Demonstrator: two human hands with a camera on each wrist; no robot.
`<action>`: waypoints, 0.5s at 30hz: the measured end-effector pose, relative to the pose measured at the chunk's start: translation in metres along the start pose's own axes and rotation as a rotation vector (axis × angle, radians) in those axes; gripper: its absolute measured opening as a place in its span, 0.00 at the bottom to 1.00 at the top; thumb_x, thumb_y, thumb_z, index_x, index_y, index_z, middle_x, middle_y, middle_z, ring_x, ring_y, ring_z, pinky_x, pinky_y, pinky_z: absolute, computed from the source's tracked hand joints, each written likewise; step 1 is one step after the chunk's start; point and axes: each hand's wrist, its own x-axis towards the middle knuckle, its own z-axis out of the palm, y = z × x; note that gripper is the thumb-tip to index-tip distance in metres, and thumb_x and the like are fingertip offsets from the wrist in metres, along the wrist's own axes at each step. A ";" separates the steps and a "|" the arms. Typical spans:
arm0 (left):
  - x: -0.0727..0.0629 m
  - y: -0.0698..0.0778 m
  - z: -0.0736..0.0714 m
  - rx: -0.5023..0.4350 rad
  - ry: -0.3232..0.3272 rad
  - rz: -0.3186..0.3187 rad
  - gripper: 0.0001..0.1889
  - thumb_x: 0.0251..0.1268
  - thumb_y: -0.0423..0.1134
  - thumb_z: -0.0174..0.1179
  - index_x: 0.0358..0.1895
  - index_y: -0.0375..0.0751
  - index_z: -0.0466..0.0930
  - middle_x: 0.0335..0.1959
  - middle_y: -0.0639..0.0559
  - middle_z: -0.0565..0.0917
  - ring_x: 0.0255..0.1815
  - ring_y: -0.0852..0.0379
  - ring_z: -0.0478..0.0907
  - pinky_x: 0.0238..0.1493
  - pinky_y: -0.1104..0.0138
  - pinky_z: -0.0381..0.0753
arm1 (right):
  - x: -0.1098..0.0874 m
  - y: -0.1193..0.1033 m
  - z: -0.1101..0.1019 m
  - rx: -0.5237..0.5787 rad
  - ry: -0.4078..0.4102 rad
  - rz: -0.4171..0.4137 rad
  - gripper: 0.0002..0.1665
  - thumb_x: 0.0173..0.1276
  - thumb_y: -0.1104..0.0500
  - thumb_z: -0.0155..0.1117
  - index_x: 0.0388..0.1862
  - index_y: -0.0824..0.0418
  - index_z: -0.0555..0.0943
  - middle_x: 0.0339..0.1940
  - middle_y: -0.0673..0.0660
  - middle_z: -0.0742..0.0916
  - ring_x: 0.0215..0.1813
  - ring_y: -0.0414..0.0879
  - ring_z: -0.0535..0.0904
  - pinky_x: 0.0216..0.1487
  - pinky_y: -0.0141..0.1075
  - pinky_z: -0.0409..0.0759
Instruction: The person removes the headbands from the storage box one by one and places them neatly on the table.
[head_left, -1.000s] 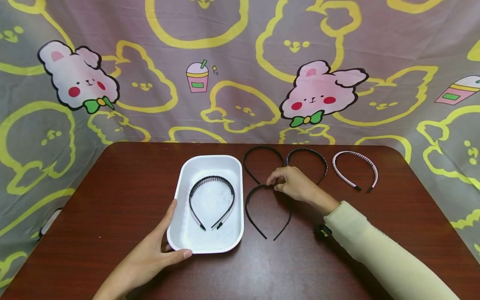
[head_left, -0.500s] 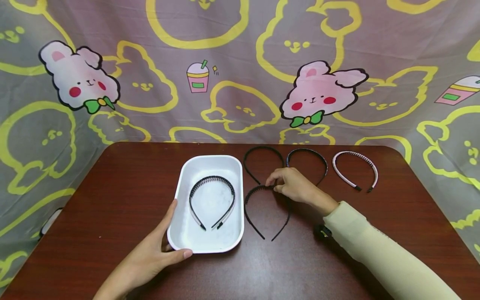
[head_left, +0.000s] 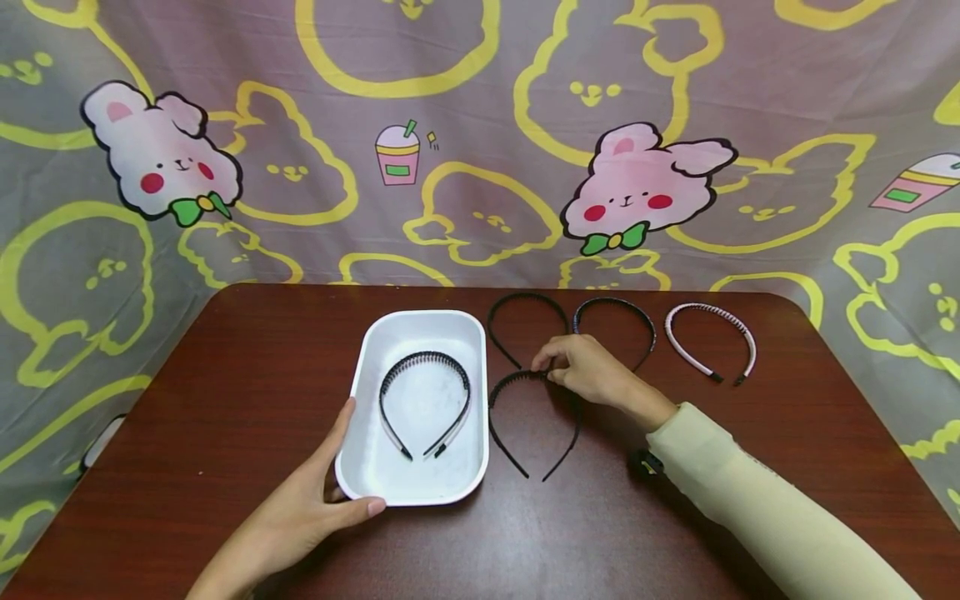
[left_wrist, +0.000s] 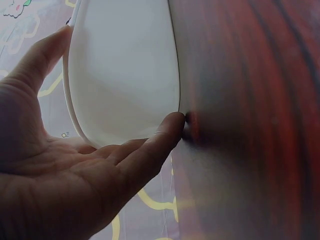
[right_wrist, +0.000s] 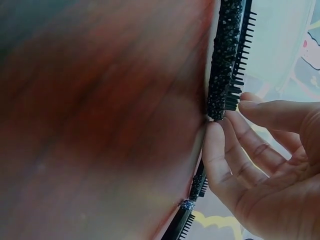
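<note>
A cartoon-printed cloth [head_left: 487, 125] is hanging behind a reddish-brown table [head_left: 570, 533] where two bare hands are holding a tray and a headband.

The left hand [head_left: 303, 500] is gripping the near left corner of the white tray [head_left: 420, 333], its thumb and fingers spreading round the outside; inside, a black toothed headband [head_left: 423, 357] is lying with its ends facing near. Just right of the tray, the right hand [head_left: 588, 367] is pinching the top of a speckled black headband [right_wrist: 227, 55] between thumb and fingertip, its other fingers bending loosely, while the band's ends are pointing near. Beyond it, a plain dark headband [head_left: 527, 296] and a bluish-black headband [head_left: 618, 302] are lying side by side, and a pale pink headband [head_left: 705, 307] is resting farther right.
</note>
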 end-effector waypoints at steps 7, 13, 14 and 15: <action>0.000 0.000 0.000 -0.012 -0.004 0.002 0.65 0.59 0.49 0.78 0.87 0.63 0.33 0.88 0.37 0.43 0.69 0.45 0.73 0.55 0.79 0.77 | 0.000 -0.001 -0.003 0.006 0.011 0.020 0.12 0.64 0.73 0.68 0.40 0.59 0.91 0.41 0.53 0.91 0.40 0.44 0.83 0.47 0.40 0.79; 0.000 0.001 0.000 -0.021 -0.010 -0.007 0.65 0.59 0.49 0.78 0.87 0.64 0.33 0.88 0.37 0.42 0.66 0.48 0.75 0.54 0.78 0.78 | 0.001 -0.005 -0.005 0.020 0.017 0.005 0.10 0.67 0.71 0.69 0.41 0.60 0.91 0.41 0.55 0.91 0.45 0.48 0.86 0.50 0.48 0.83; 0.000 0.001 0.000 -0.020 -0.009 -0.006 0.65 0.59 0.49 0.78 0.87 0.64 0.33 0.88 0.37 0.42 0.67 0.48 0.75 0.54 0.79 0.77 | 0.001 -0.005 -0.006 0.023 0.016 0.004 0.10 0.67 0.71 0.69 0.41 0.60 0.91 0.42 0.55 0.91 0.45 0.48 0.86 0.50 0.48 0.83; 0.000 0.001 0.000 -0.020 -0.009 -0.005 0.65 0.59 0.48 0.78 0.87 0.64 0.33 0.88 0.36 0.42 0.67 0.47 0.75 0.54 0.79 0.77 | 0.001 -0.006 -0.006 0.027 0.014 0.008 0.10 0.67 0.71 0.69 0.42 0.60 0.91 0.42 0.55 0.91 0.45 0.48 0.86 0.50 0.47 0.82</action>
